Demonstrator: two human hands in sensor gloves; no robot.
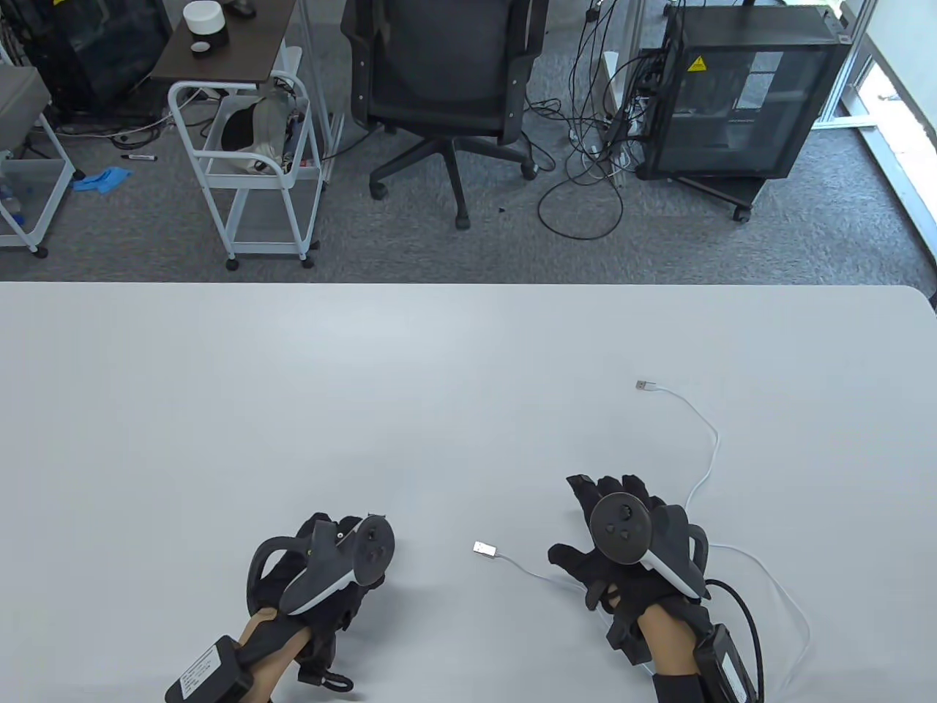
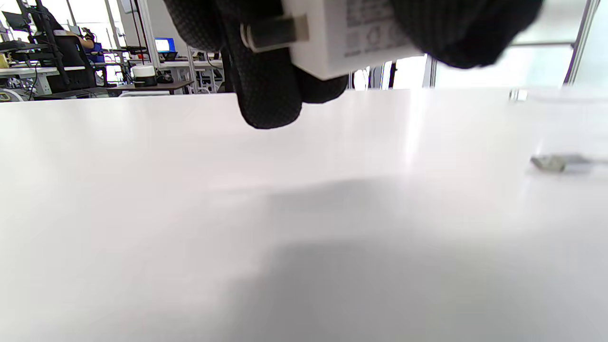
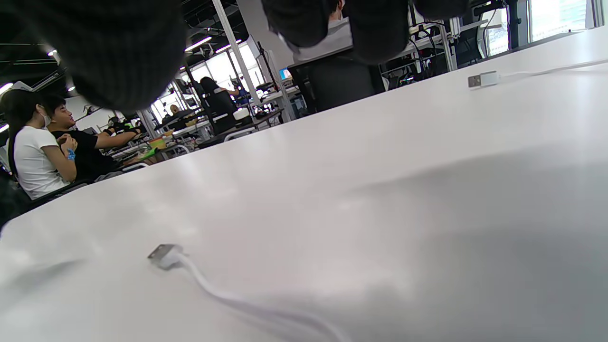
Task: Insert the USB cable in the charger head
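Note:
A white USB cable [image 1: 714, 447] lies on the white table [image 1: 293, 381]. One plug [image 1: 484, 548] lies near the front between my hands and shows in the right wrist view [image 3: 164, 253]. The other plug [image 1: 644, 385] lies farther back right. My left hand [image 1: 329, 556] holds the white charger head [image 2: 346, 35] in its fingers above the table; its metal prongs [image 2: 273, 32] point left in the left wrist view. My right hand [image 1: 615, 527] hovers open over the cable just right of the near plug, its fingers spread, holding nothing.
The cable loops around behind my right wrist toward the table's front edge [image 1: 801, 630]. Beyond the table's far edge stand an office chair [image 1: 446, 88], a white cart [image 1: 249, 154] and a black cabinet [image 1: 739, 95].

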